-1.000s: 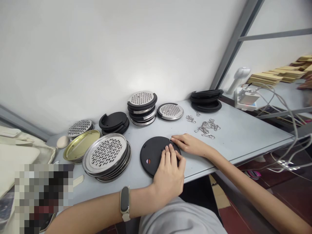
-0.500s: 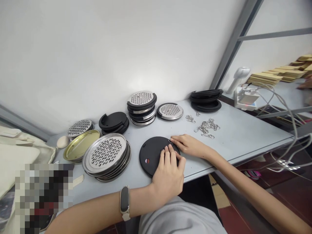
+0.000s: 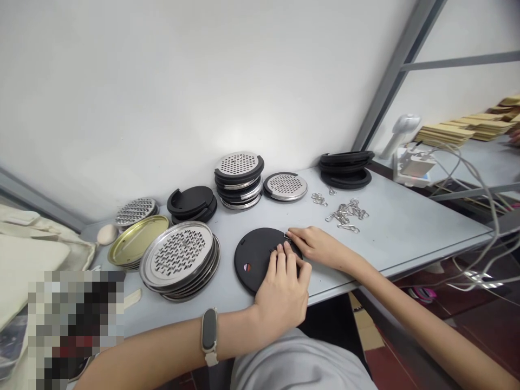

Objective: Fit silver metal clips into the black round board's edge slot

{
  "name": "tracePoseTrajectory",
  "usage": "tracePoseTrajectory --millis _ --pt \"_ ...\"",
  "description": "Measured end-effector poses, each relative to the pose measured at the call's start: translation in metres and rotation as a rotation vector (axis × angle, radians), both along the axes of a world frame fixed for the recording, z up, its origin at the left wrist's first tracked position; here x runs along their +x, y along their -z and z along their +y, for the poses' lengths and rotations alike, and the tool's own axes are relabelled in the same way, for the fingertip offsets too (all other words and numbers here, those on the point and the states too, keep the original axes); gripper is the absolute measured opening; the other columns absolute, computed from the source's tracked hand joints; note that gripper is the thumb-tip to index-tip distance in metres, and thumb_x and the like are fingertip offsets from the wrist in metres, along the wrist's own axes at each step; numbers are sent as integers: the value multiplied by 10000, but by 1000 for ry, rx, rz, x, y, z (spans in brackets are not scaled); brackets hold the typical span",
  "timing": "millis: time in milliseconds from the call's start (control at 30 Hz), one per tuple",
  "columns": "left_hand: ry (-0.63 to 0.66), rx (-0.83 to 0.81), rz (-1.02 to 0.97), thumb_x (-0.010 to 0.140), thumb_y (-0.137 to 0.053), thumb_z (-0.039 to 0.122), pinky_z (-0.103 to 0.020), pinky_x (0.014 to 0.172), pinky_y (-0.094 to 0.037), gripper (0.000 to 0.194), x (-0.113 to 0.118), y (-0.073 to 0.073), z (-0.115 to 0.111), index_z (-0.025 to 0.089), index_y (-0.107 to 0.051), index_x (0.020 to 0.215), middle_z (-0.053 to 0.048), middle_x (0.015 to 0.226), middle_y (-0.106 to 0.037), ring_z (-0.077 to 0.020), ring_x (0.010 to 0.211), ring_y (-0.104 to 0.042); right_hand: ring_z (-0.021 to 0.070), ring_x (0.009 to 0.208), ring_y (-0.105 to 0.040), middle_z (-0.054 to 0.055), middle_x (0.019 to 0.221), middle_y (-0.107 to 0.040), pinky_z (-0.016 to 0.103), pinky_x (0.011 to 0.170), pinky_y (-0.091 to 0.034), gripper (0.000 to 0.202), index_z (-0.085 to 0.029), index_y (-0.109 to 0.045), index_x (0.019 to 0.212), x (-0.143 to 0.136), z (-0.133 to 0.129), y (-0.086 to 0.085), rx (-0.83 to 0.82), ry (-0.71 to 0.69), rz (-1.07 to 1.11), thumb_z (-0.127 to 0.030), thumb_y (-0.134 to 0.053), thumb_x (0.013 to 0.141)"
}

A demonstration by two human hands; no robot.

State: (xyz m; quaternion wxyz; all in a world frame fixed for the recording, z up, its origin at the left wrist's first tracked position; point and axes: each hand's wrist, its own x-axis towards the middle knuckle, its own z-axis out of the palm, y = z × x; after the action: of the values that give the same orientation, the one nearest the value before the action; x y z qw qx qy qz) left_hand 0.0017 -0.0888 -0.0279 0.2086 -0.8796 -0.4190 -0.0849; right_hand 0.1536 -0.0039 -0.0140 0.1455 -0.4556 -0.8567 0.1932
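Observation:
A round black disc (image 3: 254,252) with a small coloured sticker lies flat near the table's front edge. My left hand (image 3: 282,287) rests on its right part, fingertips pressed on the surface. At the disc's far right rim, the fingers of my right hand (image 3: 319,246) pinch a small metal hook (image 3: 287,235), partly hidden by the fingertips. Loose metal hooks (image 3: 347,212) lie in a pile beyond my right hand. To the left of the disc stands a stack of silver grater plates (image 3: 179,254).
Along the wall are a gold plate (image 3: 138,241), black discs (image 3: 190,201), a tall stack with graters (image 3: 239,181), another grater disc (image 3: 286,186) and black rings (image 3: 345,177). A scanner (image 3: 402,130), cables and wooden pieces (image 3: 444,132) are at right.
The view has shifted slightly. Both hands stay at the black disc in nearly the same pose.

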Motion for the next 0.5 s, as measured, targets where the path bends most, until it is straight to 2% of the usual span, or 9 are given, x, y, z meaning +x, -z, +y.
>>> tracePoseTrajectory --millis 133,233,333,433,500 --pt "-3 7 7 794 -460 274 -470 971 -346 444 0 -2 -2 40 -454 1172 -268 1292 -467 -372 1214 -435 121 490 -449 8 583 -558 240 538 -295 329 -192 -490 707 -1 0 0 -24 13 33 -291 -305 960" --pt "1 -20 7 806 -460 262 -447 971 -360 466 -2 -9 -1 19 -445 1204 -271 1299 -457 -351 1210 -439 121 485 -446 9 579 -561 242 538 -300 342 -191 -497 698 -1 0 -2 -42 21 44 -307 -309 960" --pt "56 -63 20 848 -444 297 -399 985 -367 510 -8 -24 2 5 -415 1266 -239 1314 -458 -315 1215 -435 126 509 -467 17 606 -579 243 552 -319 343 -190 -512 711 0 1 -3 -55 -2 69 -305 -307 961" --pt "12 -138 27 840 -483 440 -421 998 -367 665 -21 -43 4 9 -361 1331 -230 1356 -422 -329 1240 -409 135 542 -490 16 621 -579 246 577 -340 352 -193 -499 705 1 1 -3 -56 -37 98 -316 -295 965" --pt "-9 -216 94 824 -503 512 -442 970 -391 719 -33 -52 4 23 -371 1334 -240 1333 -448 -339 1219 -438 136 541 -485 6 603 -558 247 581 -342 361 -197 -475 687 2 1 -3 -58 -52 103 -328 -289 968"
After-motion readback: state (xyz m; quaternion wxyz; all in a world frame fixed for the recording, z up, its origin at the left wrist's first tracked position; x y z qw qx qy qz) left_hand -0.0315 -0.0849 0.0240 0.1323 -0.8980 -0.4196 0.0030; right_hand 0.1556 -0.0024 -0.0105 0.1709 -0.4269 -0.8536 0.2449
